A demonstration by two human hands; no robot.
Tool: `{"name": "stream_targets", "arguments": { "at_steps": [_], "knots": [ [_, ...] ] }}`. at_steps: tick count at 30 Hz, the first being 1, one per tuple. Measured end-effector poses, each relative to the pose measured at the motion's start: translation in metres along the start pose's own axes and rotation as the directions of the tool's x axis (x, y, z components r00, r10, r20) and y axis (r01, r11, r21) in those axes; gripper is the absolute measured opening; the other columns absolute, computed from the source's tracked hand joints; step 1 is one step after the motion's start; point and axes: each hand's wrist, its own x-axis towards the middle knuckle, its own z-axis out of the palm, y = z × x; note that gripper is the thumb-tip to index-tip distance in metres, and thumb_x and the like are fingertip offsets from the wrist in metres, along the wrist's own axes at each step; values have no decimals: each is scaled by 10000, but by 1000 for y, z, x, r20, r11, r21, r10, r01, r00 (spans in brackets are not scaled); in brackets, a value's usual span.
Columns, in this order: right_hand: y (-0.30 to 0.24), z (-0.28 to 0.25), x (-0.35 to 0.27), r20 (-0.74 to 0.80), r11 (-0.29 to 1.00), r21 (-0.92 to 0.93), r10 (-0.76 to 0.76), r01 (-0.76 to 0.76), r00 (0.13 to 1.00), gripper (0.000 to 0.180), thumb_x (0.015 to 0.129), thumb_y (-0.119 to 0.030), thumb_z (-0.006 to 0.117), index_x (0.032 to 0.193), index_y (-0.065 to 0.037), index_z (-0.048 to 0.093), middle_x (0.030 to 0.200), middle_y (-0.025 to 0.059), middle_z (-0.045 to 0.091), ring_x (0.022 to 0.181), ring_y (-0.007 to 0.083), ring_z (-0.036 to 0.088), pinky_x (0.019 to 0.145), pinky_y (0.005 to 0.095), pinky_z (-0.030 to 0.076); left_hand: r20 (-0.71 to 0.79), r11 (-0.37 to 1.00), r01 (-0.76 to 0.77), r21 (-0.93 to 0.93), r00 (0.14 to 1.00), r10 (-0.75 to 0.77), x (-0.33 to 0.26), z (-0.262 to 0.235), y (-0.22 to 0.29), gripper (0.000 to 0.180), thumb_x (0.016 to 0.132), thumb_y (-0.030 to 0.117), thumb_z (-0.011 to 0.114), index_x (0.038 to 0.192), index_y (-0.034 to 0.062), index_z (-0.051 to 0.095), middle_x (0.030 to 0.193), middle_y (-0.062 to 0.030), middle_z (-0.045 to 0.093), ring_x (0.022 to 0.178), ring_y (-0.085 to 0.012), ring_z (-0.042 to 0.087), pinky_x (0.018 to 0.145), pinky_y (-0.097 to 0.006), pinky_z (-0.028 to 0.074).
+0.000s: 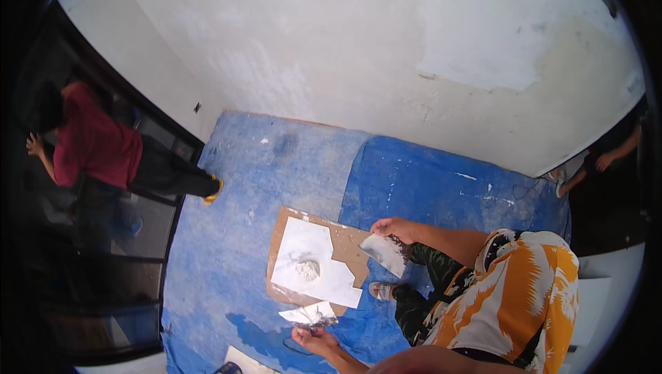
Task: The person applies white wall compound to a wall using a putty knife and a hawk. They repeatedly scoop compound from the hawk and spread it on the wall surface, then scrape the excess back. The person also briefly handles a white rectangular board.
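My right hand (392, 229) grips the edge of a flat scraper (386, 253), a thin rectangular plate coated with white paste. Lower in the view, my left hand (314, 339) pinches a second flat scraper (309, 313), smeared white with dark patches along one side. Between and beyond the two hands lies a notched white sheet (303, 243) on a brown cardboard piece (358, 237). A heap of white putty (307, 270) sits on the sheet. Neither scraper appears to touch the heap.
Blue sheeting (234, 229) covers the floor up to a patchy, partly plastered wall (331, 43). At left, a person in a dark red shirt (96, 136) stands by dark glass doors. Another person's arm (617, 153) shows at far right. A pale board (248, 360) lies at the bottom.
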Motion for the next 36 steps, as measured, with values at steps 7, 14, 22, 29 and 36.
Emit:
{"name": "stream_targets", "arguments": {
  "at_steps": [7, 14, 22, 29, 36],
  "knots": [
    [-23, -44, -160, 84, 889, 439, 106, -132, 991, 345, 932, -198, 663, 1240, -65, 584, 1137, 71, 659, 1027, 226, 642, 902, 425, 516, 284, 939, 320, 123, 896, -343, -14, 107, 27, 332, 955, 325, 578, 1196, 99, 551, 1162, -116, 632, 1059, -306, 620, 895, -470, 527],
    [-9, -147, -264, 50, 697, 702, -249, 143, 967, 505, 976, -332, 582, 1343, 6, 504, 1283, 180, 609, 1198, 322, 583, 1040, 521, 431, 403, 600, 792, 112, 516, -756, -91, 268, -52, 424, 975, 484, 517, 1176, 130, 635, 1077, -24, 696, 958, -221, 673, 773, -403, 585],
    [-26, -209, -314, -169, 502, 792, -368, 348, 914, 418, 949, -206, 603, 1291, 21, 523, 1239, 193, 617, 1161, 346, 604, 1001, 543, 468, 628, 405, 874, 268, 160, -761, -207, 395, -128, 303, 1008, 297, 510, 1192, 82, 617, 1140, -68, 693, 1052, -237, 659, 870, -393, 567],
    [-157, -173, -365, -361, 469, 719, -378, 513, 852, 402, 922, -153, 578, 1267, 46, 524, 1180, 193, 643, 1075, 341, 650, 962, 515, 513, 818, 913, 368, 178, 460, -345, -280, 535, -77, 315, 1009, 239, 538, 1262, 51, 531, 1163, -84, 652, 1036, -222, 648, 896, -360, 540],
    [-256, -75, -363, -284, 413, 757, -491, 507, 824, 336, 915, -166, 553, 1191, 26, 563, 1114, 154, 661, 992, 296, 670, 922, 460, 534, 876, 955, -21, -296, 393, 280, -304, 598, -88, 330, 992, 228, 583, 1265, 45, 555, 1172, -166, 647, 1062, -249, 648, 952, -405, 514]
  ]
}}
